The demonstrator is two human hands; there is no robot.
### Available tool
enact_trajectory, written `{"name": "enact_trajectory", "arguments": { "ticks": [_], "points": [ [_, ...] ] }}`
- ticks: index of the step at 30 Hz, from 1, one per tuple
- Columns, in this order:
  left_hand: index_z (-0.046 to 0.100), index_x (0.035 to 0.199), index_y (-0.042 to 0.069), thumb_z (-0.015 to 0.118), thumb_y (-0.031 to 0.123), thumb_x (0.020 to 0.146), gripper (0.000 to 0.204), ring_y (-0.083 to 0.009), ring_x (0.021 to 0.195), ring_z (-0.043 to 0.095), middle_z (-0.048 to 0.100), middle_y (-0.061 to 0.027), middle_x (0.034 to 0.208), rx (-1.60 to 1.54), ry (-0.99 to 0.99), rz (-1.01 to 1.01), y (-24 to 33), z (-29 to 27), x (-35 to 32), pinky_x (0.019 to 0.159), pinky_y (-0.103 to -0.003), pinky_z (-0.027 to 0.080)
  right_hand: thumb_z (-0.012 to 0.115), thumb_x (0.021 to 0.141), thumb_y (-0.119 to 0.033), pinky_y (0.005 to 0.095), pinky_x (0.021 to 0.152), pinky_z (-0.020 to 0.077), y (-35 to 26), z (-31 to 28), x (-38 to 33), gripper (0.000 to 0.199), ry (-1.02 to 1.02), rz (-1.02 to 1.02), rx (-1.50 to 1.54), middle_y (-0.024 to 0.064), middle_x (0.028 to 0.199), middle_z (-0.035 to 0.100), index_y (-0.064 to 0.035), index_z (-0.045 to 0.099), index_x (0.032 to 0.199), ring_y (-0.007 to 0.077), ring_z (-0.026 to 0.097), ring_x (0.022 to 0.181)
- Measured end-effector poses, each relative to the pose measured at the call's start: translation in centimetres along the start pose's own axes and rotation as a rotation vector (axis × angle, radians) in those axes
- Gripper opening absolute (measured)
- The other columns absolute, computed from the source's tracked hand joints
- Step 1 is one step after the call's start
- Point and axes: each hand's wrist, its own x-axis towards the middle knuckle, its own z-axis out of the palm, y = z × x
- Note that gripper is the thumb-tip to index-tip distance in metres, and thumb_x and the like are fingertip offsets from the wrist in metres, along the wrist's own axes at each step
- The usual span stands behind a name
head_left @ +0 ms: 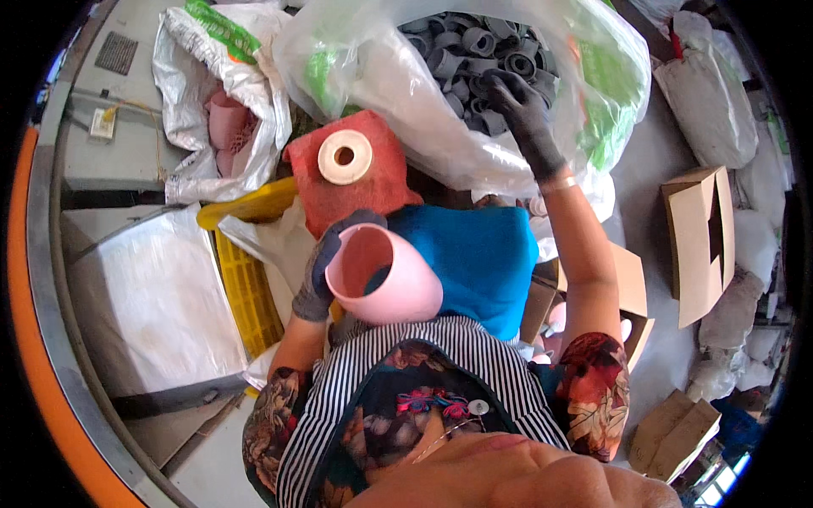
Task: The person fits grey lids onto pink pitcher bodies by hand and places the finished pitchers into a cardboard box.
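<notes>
A pink cup-shaped piece is tilted in front of my body, its wide opening toward me and a darker hole deep inside. My left hand, in a grey glove, is closed round its left side. My right hand, also gloved, reaches into a large plastic bag at the far middle. Its fingers are stretched over a heap of grey ring-shaped parts. No part shows clearly between them. Beyond the cup, a cream disc with a central hole lies on a red cloth.
At the far left, a white sack holds pink pieces. A yellow plastic stool stands left of me; blue cloth covers my lap area. Cardboard boxes and stuffed white bags line the right side.
</notes>
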Motion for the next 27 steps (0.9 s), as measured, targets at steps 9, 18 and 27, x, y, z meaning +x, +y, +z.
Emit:
{"name": "enact_trajectory", "arguments": {
  "ticks": [9,18,27],
  "points": [
    [0.058,0.134,-0.001,0.068,0.054,0.088,0.073,-0.0357,0.126,0.059,0.061,-0.0236,0.136,-0.005,0.183,-0.092,0.7,1.4,0.2,0.110,-0.050,0.044,0.066,0.090,-0.047,0.0449,0.101,0.0498,24.2,9.3,20.1,0.054,-0.245,0.250,-0.621,0.0228,0.128,0.067,-0.0048,0.068,0.125,0.0397,0.063,0.119],
    [0.055,0.138,-0.002,0.067,0.053,0.088,0.076,-0.0362,0.131,0.055,0.059,-0.0243,0.139,-0.061,0.167,-0.096,1.2,2.8,0.4,0.115,-0.051,0.040,0.061,0.088,-0.011,0.0459,0.094,0.0539,28.2,11.9,21.6,0.037,-0.209,0.082,0.158,0.0208,0.120,0.070,-0.0111,0.069,0.125,0.0397,0.066,0.111],
    [0.051,0.142,-0.003,0.068,0.053,0.088,0.080,-0.0397,0.131,0.056,0.057,-0.0246,0.142,0.080,0.032,-0.028,1.6,4.2,1.8,0.115,-0.052,0.040,0.066,0.086,-0.009,0.0343,0.083,0.0539,1.5,-0.6,13.5,0.022,-0.169,-0.427,-0.541,0.0094,0.095,0.070,-0.0080,0.069,0.108,0.0214,0.067,0.088]
  ]
}}
